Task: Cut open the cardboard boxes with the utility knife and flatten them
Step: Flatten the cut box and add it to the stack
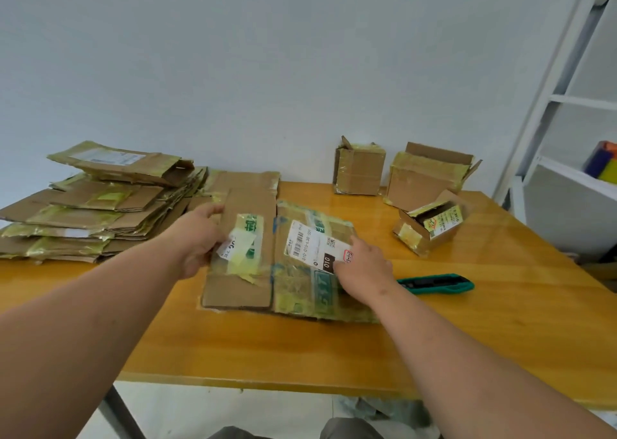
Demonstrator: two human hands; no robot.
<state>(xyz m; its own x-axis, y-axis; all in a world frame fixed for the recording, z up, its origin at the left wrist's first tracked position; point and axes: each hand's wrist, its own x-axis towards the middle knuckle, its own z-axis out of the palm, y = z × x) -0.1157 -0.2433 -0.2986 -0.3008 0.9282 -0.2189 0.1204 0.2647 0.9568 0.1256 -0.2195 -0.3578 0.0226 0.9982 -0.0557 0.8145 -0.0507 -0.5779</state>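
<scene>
Counts of what is seen on the desk (334,348)

Three unflattened cardboard boxes (359,168) are counted at the far right, one flattened box (287,265) at the centre, one stack of flattened cardboard (96,204) at the left, its sheets too many to be told, one green utility knife (437,283), and two hands (200,238).

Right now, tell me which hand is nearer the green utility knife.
Right. The right hand presses the flattened box just left of the utility knife. The left hand grips the box's far left flap, much farther away.
</scene>
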